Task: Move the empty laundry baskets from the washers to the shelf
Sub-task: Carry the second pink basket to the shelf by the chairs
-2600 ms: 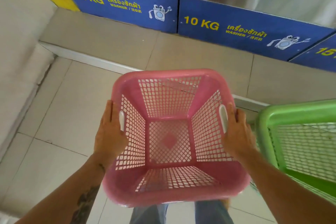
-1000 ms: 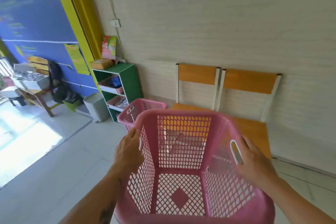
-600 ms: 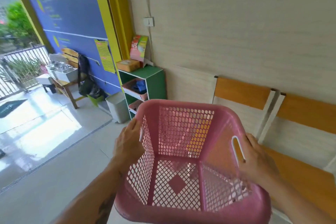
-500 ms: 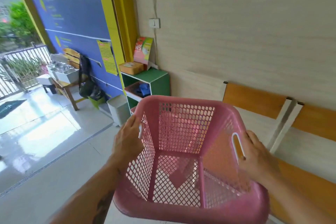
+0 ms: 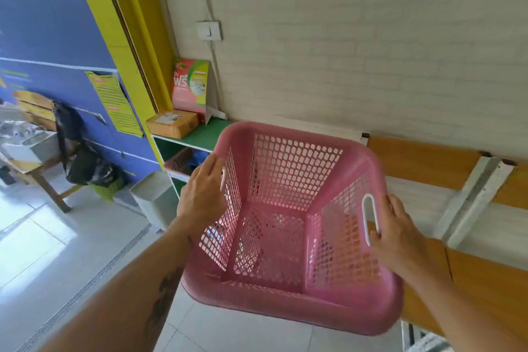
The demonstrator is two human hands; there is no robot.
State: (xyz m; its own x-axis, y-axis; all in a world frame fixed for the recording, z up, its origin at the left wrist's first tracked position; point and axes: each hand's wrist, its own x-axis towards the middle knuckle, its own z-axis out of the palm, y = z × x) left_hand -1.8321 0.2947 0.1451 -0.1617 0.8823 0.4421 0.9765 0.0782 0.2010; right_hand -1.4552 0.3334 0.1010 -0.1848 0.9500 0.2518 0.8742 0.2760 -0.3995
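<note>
Pink basket [image 5: 288,226] empty, held in air, mouth up, tilted. Left hand [image 5: 201,194] and right hand [image 5: 400,233]: each grip clamped on side handle. Green shelf [image 5: 200,134] ahead-left, beyond far rim, nearer left hand; carry forward-left.

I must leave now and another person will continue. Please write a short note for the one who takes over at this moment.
Left hand: gripping the left side of the pink basket at its handle slot.
Right hand: gripping the right side by the white-edged handle.
The basket is empty, held in the air and tilted, close to the green shelf by the wall. A box and a leaflet stand are on top of the shelf.
Done: basket carried to the shelf area.
Left: set it down at the shelf, then fetch any remaining baskets.
</note>
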